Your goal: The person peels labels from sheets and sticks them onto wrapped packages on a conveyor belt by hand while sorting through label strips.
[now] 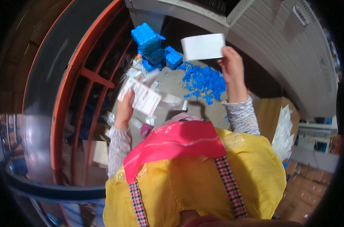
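My right hand [231, 68] is raised over the far side of the work surface, its fingers closed on the right end of a plain white carton [203, 47] that looks flat. Nearer my body, my left hand [125, 108] grips a white printed carton [143, 99] by its left side, thumb on top. Fine lettering on that carton is too blurred to read. Just right of it lies another white carton piece [172, 101] on the grey surface [169, 81]. Below my right hand spreads a heap of small blue pieces [205, 82], their kind unclear.
Blue wrapped packs [151, 47] are stacked at the back, beside shiny silvery wrappers [134, 72]. An orange metal frame [66, 87] stands on the left. To the right is a brown cardboard box [266, 113] with white pieces [284, 128]; a pale ribbed panel [293, 49] rises behind.
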{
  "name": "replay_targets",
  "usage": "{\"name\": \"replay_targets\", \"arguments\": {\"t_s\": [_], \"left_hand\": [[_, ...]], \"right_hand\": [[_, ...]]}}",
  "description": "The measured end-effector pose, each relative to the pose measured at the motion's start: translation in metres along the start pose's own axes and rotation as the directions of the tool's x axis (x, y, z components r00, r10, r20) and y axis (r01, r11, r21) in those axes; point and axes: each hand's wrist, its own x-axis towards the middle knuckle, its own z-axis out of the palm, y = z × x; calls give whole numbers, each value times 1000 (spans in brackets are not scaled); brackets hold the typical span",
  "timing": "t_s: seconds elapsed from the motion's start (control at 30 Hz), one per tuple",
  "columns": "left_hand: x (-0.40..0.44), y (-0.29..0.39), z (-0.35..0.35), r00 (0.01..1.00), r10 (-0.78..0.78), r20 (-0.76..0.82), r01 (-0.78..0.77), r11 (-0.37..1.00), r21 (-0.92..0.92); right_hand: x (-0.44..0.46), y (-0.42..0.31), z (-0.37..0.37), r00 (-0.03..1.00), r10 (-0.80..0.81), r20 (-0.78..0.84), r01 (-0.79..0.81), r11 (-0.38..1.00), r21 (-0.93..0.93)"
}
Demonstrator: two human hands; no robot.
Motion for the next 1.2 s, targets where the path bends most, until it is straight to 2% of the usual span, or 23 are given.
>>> {"name": "replay_targets", "arguments": {"t_s": [0.07,0.2,0.3,0.37,0.4,0.47,0.5,0.53,0.6,0.73,0.8,0.87,0.93,0.97,1.0,1.03,1.07,1.13,1.2], "left_hand": [[57,15,-31,997,-69,43,77,976,-202],[148,48,-72,981,-109,164,175,860,-480],[188,60,-95,954,-112,277,247,818,-519],[206,53,-103,910,-82,406,327,743,-584],[204,54,-88,920,-159,357,333,796,-505],[195,43,-57,857,-203,474,445,755,-482],[184,37,-50,843,-268,467,481,764,-430],[176,36,-29,817,-285,501,510,764,-396],[162,10,-15,719,-378,584,624,721,-301],[109,3,72,485,-444,754,780,608,-144],[115,16,94,323,-414,851,846,529,-63],[102,44,122,220,-417,882,807,586,76],[115,62,115,165,-392,905,717,677,163],[123,76,106,306,-482,821,543,796,266],[135,80,96,363,-465,808,403,860,314],[143,79,84,524,-397,754,323,911,255],[153,90,68,610,-471,638,275,880,387],[146,115,41,791,-342,508,205,930,307],[132,133,15,922,-213,322,154,968,199]], "right_hand": [[-8,8,12,987,6,-160,13,993,119],[-52,32,58,934,-27,-357,87,984,153],[-81,52,88,846,-38,-531,140,978,153],[-99,67,91,862,-82,-500,169,977,133],[-107,58,79,859,-148,-490,218,972,89],[-127,39,103,750,-162,-642,312,942,126],[-138,30,118,748,-220,-626,336,939,71],[-135,45,94,766,-183,-617,346,925,156],[-136,42,94,713,-103,-693,342,915,216],[-156,22,56,618,-124,-776,417,889,190],[-151,6,55,540,-190,-820,503,854,133],[-163,-5,34,469,-235,-851,569,818,88],[-164,0,22,418,-313,-853,614,789,11],[-164,-7,23,441,-317,-840,604,797,17],[-165,-10,21,456,-329,-827,599,800,12],[-163,-4,10,458,-327,-826,574,819,-6],[-161,-3,-1,452,-339,-825,560,828,-33],[-155,11,-6,479,-278,-832,553,833,40],[-147,25,-1,565,-224,-794,502,857,116]]}}
